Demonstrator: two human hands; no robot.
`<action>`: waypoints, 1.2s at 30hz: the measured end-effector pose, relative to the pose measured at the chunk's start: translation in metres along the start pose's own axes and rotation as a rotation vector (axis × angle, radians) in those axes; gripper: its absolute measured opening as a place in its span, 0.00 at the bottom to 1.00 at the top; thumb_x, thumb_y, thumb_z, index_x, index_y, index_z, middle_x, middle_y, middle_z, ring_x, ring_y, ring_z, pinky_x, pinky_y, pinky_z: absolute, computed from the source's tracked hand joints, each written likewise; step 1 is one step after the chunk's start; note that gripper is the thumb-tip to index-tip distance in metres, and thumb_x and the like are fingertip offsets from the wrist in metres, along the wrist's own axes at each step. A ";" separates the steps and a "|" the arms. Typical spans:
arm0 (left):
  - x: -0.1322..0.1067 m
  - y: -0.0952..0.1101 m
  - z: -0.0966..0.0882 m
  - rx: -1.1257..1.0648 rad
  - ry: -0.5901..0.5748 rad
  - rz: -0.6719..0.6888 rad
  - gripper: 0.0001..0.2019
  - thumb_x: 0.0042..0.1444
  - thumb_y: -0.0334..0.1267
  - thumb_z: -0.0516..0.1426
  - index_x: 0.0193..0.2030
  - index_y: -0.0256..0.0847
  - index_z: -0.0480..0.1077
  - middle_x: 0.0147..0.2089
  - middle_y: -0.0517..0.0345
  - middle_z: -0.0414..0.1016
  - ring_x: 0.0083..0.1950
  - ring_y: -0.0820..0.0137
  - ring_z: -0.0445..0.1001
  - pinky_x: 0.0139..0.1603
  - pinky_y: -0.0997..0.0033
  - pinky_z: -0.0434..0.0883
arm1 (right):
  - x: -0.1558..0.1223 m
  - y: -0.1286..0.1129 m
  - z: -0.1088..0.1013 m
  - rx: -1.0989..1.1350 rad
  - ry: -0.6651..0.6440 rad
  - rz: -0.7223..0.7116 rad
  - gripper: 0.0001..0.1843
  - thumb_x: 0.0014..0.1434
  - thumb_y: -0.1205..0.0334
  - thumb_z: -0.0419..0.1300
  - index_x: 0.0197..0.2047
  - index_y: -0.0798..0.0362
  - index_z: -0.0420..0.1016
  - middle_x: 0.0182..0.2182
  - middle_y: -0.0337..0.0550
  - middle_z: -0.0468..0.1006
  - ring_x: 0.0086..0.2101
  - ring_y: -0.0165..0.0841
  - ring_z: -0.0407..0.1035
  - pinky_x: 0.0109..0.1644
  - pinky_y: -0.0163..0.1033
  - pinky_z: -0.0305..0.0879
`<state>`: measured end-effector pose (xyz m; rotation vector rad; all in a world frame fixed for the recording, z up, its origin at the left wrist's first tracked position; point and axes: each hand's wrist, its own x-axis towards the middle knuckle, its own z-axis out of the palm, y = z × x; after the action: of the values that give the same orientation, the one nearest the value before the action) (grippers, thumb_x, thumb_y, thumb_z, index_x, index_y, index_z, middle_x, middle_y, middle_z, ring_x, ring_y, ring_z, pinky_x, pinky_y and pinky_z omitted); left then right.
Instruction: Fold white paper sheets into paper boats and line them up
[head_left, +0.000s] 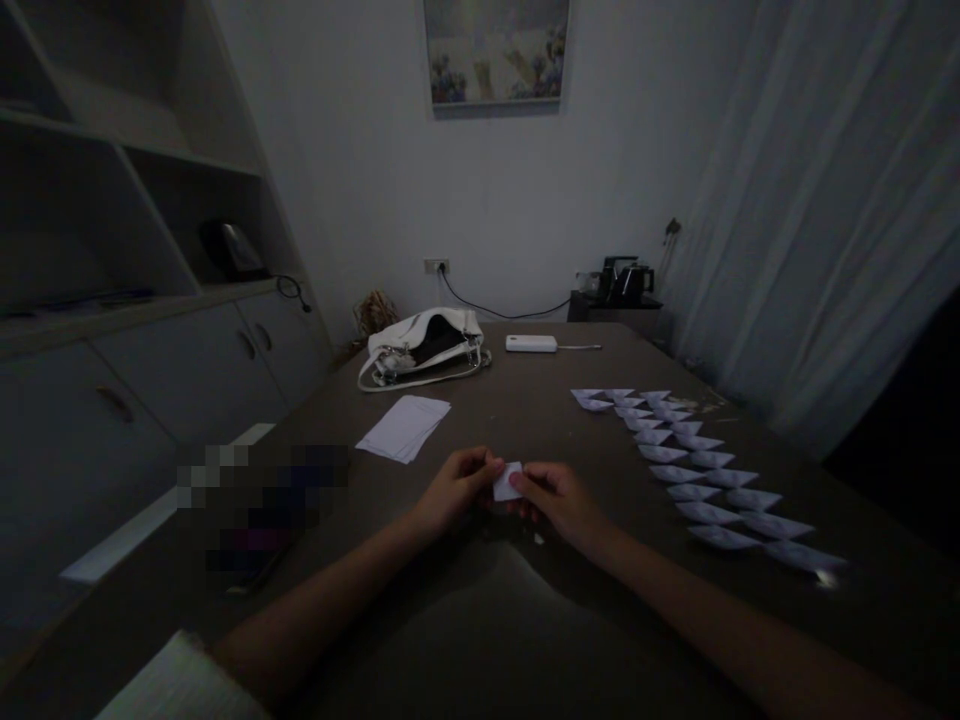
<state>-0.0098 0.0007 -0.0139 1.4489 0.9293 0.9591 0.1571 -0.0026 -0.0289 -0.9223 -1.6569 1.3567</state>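
Observation:
A small folded piece of white paper is held between both hands over the middle of the dark table. My left hand pinches its left edge between thumb and fingers. On the other side my right hand grips it, with the thumb lying across the front of the paper. The lower fingers of both hands are partly hidden behind it. Several folded paper boats stand in rows to the right of my right hand. A stack of white paper sheets lies beyond my left hand.
At the table's far side sit a white handbag, its top gaping, and a white power bank with a short cable. A blurred-out patch covers something on the left of the table. Cabinets line the left wall.

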 end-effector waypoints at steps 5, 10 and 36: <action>-0.001 0.001 -0.004 0.117 -0.045 0.132 0.15 0.57 0.46 0.53 0.40 0.33 0.70 0.30 0.57 0.71 0.30 0.73 0.68 0.31 0.76 0.64 | 0.005 0.004 -0.009 0.062 0.087 0.052 0.20 0.51 0.45 0.59 0.27 0.57 0.72 0.19 0.37 0.70 0.18 0.25 0.60 0.22 0.31 0.55; -0.003 0.005 -0.012 0.329 -0.093 0.310 0.18 0.57 0.37 0.55 0.54 0.38 0.67 0.44 0.50 0.73 0.42 0.68 0.71 0.42 0.70 0.67 | 0.006 0.002 -0.014 0.185 0.084 0.104 0.18 0.49 0.47 0.61 0.29 0.56 0.72 0.20 0.37 0.71 0.19 0.25 0.61 0.24 0.32 0.56; -0.001 0.005 -0.016 0.167 0.014 0.134 0.12 0.49 0.41 0.62 0.35 0.33 0.74 0.38 0.50 0.79 0.37 0.68 0.76 0.38 0.74 0.70 | 0.001 -0.014 -0.015 0.035 0.088 -0.136 0.11 0.54 0.56 0.59 0.37 0.52 0.77 0.32 0.42 0.78 0.34 0.32 0.71 0.38 0.37 0.65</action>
<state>-0.0245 0.0048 -0.0079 1.6648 0.9499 1.0101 0.1699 0.0022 -0.0136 -0.8218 -1.5944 1.2324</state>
